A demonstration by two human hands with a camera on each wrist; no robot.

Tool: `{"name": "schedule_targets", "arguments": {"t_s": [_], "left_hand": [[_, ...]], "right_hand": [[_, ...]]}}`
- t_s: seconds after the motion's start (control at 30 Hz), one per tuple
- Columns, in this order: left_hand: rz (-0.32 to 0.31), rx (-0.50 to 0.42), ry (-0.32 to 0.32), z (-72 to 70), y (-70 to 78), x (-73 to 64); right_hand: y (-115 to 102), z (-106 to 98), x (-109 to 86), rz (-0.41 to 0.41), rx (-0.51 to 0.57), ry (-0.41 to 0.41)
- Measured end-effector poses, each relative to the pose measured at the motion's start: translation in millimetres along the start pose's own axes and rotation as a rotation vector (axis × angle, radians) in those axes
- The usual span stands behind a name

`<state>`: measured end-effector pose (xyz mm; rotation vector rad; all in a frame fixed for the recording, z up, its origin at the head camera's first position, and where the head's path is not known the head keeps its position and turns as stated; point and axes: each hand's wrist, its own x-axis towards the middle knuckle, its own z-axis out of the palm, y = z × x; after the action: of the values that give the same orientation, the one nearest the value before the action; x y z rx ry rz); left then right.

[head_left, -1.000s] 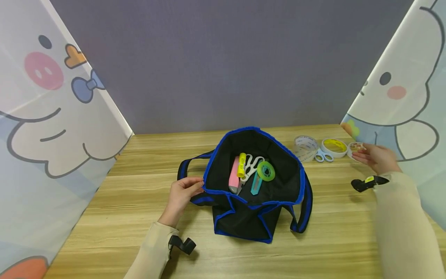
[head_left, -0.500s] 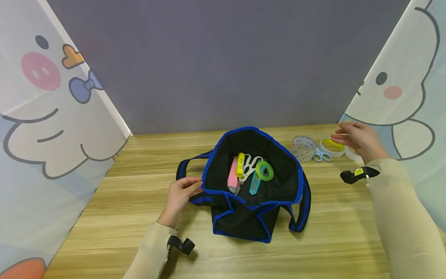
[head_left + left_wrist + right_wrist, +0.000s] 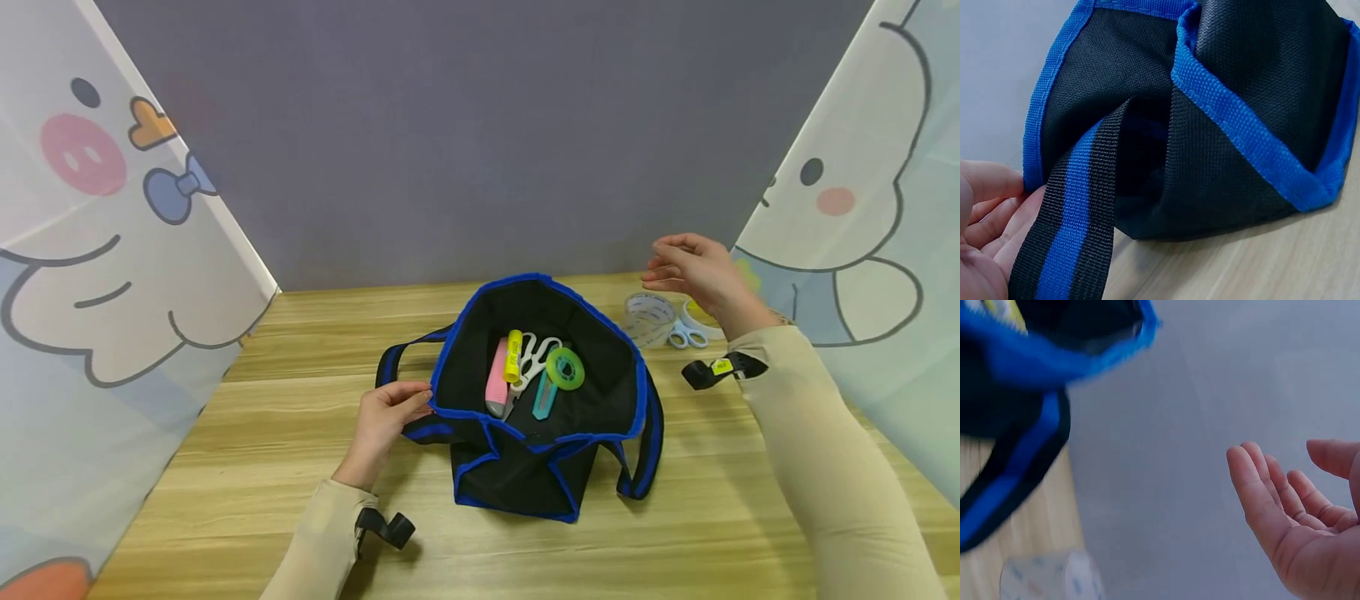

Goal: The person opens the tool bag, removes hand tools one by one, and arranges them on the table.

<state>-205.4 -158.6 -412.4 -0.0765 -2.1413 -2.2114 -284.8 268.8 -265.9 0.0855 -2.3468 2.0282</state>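
My left hand (image 3: 378,425) pinches the blue-edged rim of a black tote bag (image 3: 517,479) at its left corner. In the left wrist view, a black-and-blue strap (image 3: 1075,206) passes in front of those fingers. Inside the gaping bag lie a pink-handled cutter (image 3: 497,379), a yellow glue stick (image 3: 513,356), white scissors (image 3: 534,362), a teal cutter (image 3: 545,398) and a green tape roll (image 3: 565,368). My right hand (image 3: 701,271) is raised above the tape rolls, right of the bag. In the right wrist view its palm (image 3: 1325,556) holds nothing.
Right of the bag, a clear tape roll (image 3: 649,321), light-blue-handled scissors (image 3: 687,335) and a yellow-cored tape roll (image 3: 708,321) lie on the wooden table (image 3: 300,367). Part of another roll (image 3: 782,317) shows behind the right wrist. A grey wall (image 3: 450,150) stands behind.
My right hand has come up from the small roll at the far right and moved left over the other rolls. The left hand keeps its hold on the bag's rim.
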Motion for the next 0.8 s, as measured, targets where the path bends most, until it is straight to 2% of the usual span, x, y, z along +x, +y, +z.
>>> {"name": "schedule_targets", "arguments": {"t_s": [0.2, 0.47, 0.8], "left_hand": [[0.006, 0.001, -0.001, 0.0, 0.9, -0.4], [0.005, 0.002, 0.002, 0.3, 2.3, -0.6], [-0.001, 0.004, -0.001, 0.6, 2.1, 0.3]], "right_hand": [[-10.3, 31.3, -0.1, -0.035, 0.032, -0.049], [-7.3, 65.9, 4.2, -0.04, 0.046, -0.15], [11.9, 113.3, 13.4, -0.041, -0.05, -0.282]]}}
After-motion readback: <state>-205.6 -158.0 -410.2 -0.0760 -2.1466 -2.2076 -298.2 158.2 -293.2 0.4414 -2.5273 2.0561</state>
